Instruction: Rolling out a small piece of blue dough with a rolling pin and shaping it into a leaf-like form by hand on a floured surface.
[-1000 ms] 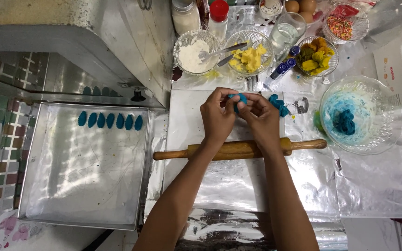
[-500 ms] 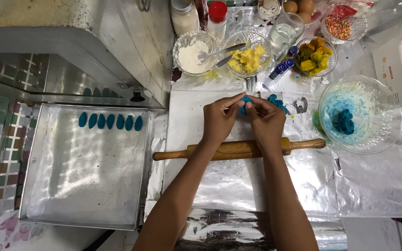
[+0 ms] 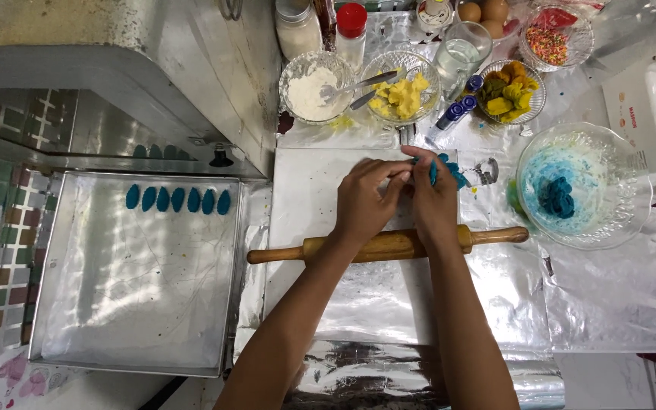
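Head view: left hand [image 3: 362,205] and right hand [image 3: 432,199], each grip pinched on a blue dough piece [image 3: 434,171], were shaping it above the rolling pin [image 3: 389,245]; placing it in the tray [image 3: 62,319] at nine o'clock would likely call for a leftward reach.

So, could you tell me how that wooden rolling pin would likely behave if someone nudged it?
The rolling pin is round and lies on smooth foil, so it would probably roll readily. It looks like solid wood, likely stiff and fairly heavy. Both forearms cross above it, which might block it.

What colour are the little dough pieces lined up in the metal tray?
The small oval dough pieces in the square metal baking tray are dark teal-blue, seen in the head view.
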